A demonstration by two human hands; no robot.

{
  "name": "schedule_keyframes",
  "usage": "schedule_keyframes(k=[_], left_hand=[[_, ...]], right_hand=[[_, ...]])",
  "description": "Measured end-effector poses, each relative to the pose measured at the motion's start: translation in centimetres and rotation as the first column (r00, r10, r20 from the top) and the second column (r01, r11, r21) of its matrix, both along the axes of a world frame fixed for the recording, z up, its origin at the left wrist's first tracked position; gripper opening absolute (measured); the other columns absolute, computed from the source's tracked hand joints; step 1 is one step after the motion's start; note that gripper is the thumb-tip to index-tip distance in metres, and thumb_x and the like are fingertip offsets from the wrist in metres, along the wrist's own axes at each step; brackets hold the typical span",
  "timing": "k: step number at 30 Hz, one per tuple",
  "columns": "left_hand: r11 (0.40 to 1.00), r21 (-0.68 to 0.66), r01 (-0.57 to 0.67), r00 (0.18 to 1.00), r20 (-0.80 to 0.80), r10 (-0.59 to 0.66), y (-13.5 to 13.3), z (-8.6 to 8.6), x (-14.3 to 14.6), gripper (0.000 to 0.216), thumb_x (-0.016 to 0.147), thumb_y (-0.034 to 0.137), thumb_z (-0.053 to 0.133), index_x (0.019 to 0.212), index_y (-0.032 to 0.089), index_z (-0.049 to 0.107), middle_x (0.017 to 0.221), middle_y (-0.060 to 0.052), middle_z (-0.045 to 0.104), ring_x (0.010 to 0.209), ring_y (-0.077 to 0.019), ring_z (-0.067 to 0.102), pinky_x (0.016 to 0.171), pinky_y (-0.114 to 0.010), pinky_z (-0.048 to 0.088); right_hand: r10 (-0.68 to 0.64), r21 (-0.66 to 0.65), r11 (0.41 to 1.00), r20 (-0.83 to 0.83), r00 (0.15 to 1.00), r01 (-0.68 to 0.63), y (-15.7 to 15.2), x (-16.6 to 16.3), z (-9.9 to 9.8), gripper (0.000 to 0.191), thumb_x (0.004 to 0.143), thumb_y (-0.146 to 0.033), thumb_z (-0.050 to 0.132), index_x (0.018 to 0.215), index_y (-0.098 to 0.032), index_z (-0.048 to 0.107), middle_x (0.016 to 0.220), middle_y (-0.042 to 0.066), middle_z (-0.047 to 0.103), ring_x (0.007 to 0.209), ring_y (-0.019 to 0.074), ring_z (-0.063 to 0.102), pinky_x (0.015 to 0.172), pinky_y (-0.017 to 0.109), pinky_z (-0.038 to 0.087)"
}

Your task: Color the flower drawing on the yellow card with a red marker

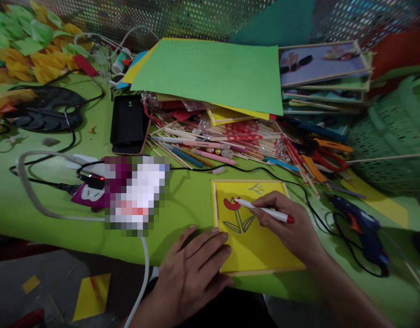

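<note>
A yellow card [260, 250] with a wooden-stick frame lies near the front edge of the green table [192, 196]. A red tulip with dark leaves is drawn on it. My right hand [291, 223] is closed around a white marker with a red cap [264, 210], its tip on the red flower. My left hand [192, 266] lies flat with fingers spread, pressing the card's lower left corner and the table edge.
Behind the card lie several pencils and wooden sticks [230, 141], green and yellow paper sheets [213, 73], a black phone [129, 120], orange scissors [327, 152]. A blue glue gun [363, 232] lies at right, a green basket [394, 136] far right, a power strip with cables [90, 182] at left.
</note>
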State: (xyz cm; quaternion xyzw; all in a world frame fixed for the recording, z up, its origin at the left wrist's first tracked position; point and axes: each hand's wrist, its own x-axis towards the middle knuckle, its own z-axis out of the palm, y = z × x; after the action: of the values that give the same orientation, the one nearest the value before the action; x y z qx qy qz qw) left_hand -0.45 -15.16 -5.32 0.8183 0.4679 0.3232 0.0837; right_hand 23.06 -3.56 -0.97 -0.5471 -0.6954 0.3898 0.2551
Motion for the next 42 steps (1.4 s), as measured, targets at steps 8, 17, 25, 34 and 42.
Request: schedule_keyframes(k=[8, 17, 25, 34, 42], left_hand=[[1.000, 0.006, 0.004, 1.000, -0.008, -0.004, 0.13, 0.20, -0.06, 0.029, 0.102, 0.041, 0.057, 0.119, 0.023, 0.072, 0.131, 0.001, 0.074, 0.124, -0.0179, 0.066, 0.119, -0.039, 0.035], [1.000, 0.003, 0.011, 1.000, -0.010, -0.011, 0.18, 0.23, -0.02, 0.028, 0.100, 0.039, 0.060, 0.119, 0.023, 0.072, 0.131, 0.001, 0.074, 0.124, -0.0178, 0.066, 0.118, -0.040, 0.038], [1.000, 0.020, 0.008, 1.000, -0.007, -0.008, 0.29, 0.43, -0.10, 0.027, 0.100, 0.039, 0.060, 0.117, 0.022, 0.073, 0.128, 0.000, 0.075, 0.122, -0.0177, 0.067, 0.120, -0.038, 0.034], [1.000, -0.005, 0.000, 1.000, 0.017, 0.000, -0.06, -0.17, 0.06, 0.029, 0.099, 0.041, 0.062, 0.118, 0.023, 0.073, 0.131, 0.000, 0.074, 0.124, -0.0186, 0.066, 0.123, -0.038, 0.031], [0.999, 0.037, 0.009, 0.999, -0.037, -0.007, 0.28, 0.33, -0.04, 0.027, 0.099, 0.039, 0.060, 0.118, 0.024, 0.073, 0.127, -0.001, 0.075, 0.121, -0.0188, 0.068, 0.114, -0.041, 0.043]], right_hand=[[0.034, 0.019, 0.999, 0.017, 0.999, -0.034, -0.15, -0.04, 0.15, 0.015, 0.087, -0.035, 0.071, 0.084, -0.020, 0.071, 0.072, 0.002, 0.072, 0.059, 0.0155, 0.065, 0.053, 0.024, 0.049], [0.067, -0.006, 0.998, 0.025, 0.997, -0.066, -0.37, 0.22, 0.12, 0.014, 0.089, -0.036, 0.070, 0.086, -0.022, 0.072, 0.077, 0.004, 0.074, 0.067, 0.0184, 0.068, 0.058, 0.026, 0.053], [0.043, -0.005, 0.999, 0.033, 0.999, -0.043, -0.23, 0.39, -0.13, 0.016, 0.090, -0.037, 0.070, 0.088, -0.021, 0.072, 0.077, 0.003, 0.073, 0.063, 0.0170, 0.066, 0.056, 0.026, 0.050], [0.001, -0.022, 1.000, -0.009, 1.000, -0.001, -0.04, 0.27, -0.25, 0.021, 0.089, -0.041, 0.073, 0.088, -0.020, 0.071, 0.072, 0.002, 0.070, 0.058, 0.0149, 0.062, 0.052, 0.025, 0.048], [0.016, -0.020, 1.000, -0.008, 1.000, -0.016, -0.10, 0.37, -0.28, 0.019, 0.089, -0.039, 0.072, 0.088, -0.020, 0.071, 0.072, 0.002, 0.070, 0.058, 0.0151, 0.062, 0.052, 0.025, 0.047]])
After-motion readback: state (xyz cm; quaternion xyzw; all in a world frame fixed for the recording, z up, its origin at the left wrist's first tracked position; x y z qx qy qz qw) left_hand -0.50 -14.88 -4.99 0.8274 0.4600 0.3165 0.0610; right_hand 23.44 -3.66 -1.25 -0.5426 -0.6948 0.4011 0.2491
